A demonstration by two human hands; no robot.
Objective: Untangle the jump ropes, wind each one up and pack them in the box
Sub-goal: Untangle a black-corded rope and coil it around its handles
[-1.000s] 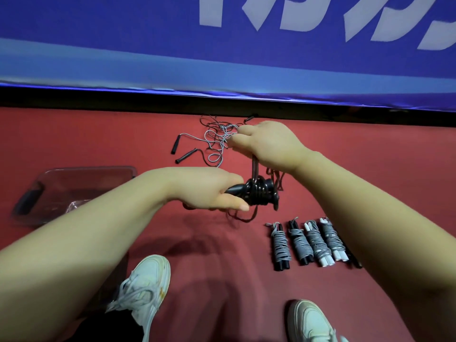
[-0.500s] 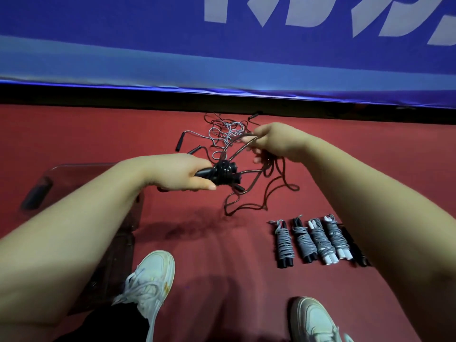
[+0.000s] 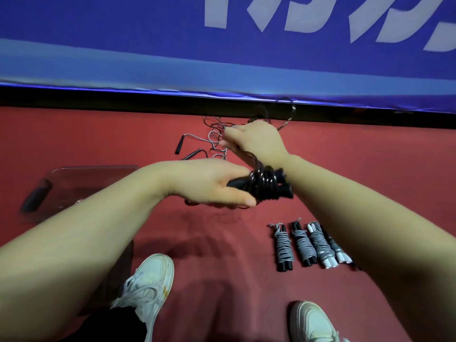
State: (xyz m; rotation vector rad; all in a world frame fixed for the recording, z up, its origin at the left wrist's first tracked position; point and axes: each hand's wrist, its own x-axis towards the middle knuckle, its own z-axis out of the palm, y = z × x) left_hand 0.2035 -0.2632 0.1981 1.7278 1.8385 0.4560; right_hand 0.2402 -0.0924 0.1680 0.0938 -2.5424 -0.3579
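Two raised fists: left hand [image 3: 212, 183] round black rope bundle [image 3: 265, 185], right hand [image 3: 256, 141] round cord [image 3: 249, 157].

light: dim, even, overhead; shadows: soft on red floor [image 3: 209, 243]; blur: slight motion; edges: wide-angle bowing

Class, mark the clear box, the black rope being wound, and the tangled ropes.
clear box [image 3: 93, 167]: head view, far rim.
black rope [image 3: 262, 181]: head view, wound coils.
tangled ropes [image 3: 179, 145]: head view, loose handle.
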